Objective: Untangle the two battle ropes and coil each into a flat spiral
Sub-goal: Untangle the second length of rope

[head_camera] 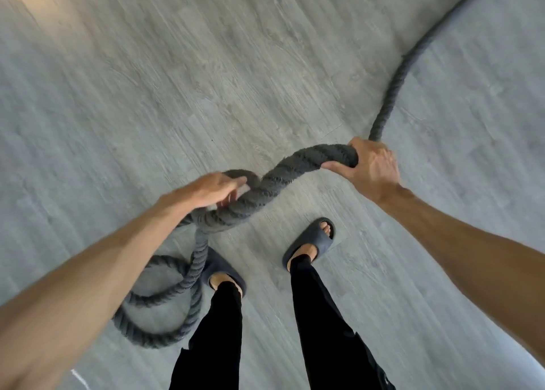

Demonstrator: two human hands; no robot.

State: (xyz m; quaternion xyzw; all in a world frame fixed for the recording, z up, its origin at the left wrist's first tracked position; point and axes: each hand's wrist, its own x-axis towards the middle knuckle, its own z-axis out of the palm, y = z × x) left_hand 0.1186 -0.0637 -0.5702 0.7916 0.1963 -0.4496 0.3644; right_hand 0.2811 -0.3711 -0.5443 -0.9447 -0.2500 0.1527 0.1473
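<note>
A thick dark grey battle rope (pixel 298 168) hangs in the air between my hands. My right hand (pixel 373 165) is closed around it at the right. From there the rope runs away across the floor to the top right corner. My left hand (pixel 211 190) grips a bend of the rope at centre left, fingers partly spread over it. Below that hand the rope drops to a loose loop (pixel 159 304) lying on the floor beside my left foot. Whether a second rope is present cannot be told.
Grey wood-look floor (pixel 177 80) fills the view. My feet in dark slides (pixel 312 243) and black trousers stand at the bottom centre; the left slide touches the floor loop. A short white mark lies at the bottom left.
</note>
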